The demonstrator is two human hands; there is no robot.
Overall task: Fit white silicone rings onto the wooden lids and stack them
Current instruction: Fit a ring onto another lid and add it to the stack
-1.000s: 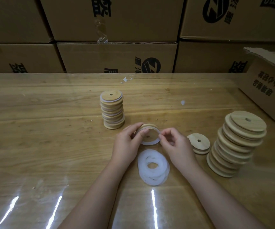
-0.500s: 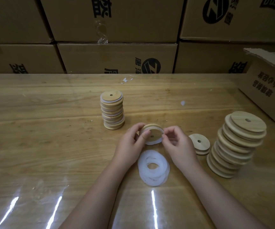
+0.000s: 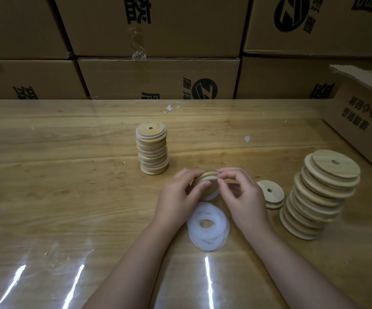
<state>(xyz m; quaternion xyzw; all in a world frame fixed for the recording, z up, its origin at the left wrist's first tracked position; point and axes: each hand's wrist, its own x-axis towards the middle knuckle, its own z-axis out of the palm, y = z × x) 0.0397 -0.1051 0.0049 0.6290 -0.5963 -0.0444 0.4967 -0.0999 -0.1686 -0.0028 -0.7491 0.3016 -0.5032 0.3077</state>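
Both hands hold one wooden lid [image 3: 205, 176] above the table, tilted on edge. My left hand [image 3: 178, 197] grips its left side. My right hand [image 3: 243, 197] pinches a white silicone ring [image 3: 213, 194] at the lid's top right edge; the ring hangs partly around the lid. A pile of loose white rings [image 3: 207, 226] lies just below my hands. A stack of lids with rings fitted [image 3: 152, 150] stands behind on the left. A leaning stack of bare lids [image 3: 321, 192] stands at the right, with a single bare lid [image 3: 271, 194] beside it.
Cardboard boxes [image 3: 158, 79] form a wall behind the wooden table [image 3: 58, 186]. An open cardboard box [image 3: 363, 121] sits at the far right on the table. A clear film covers the tabletop and reflects light near the front edge.
My right fingers have moved up to the lid's top edge, drawing the ring round it. The lid has tilted more edge-on. The stacks have not moved.
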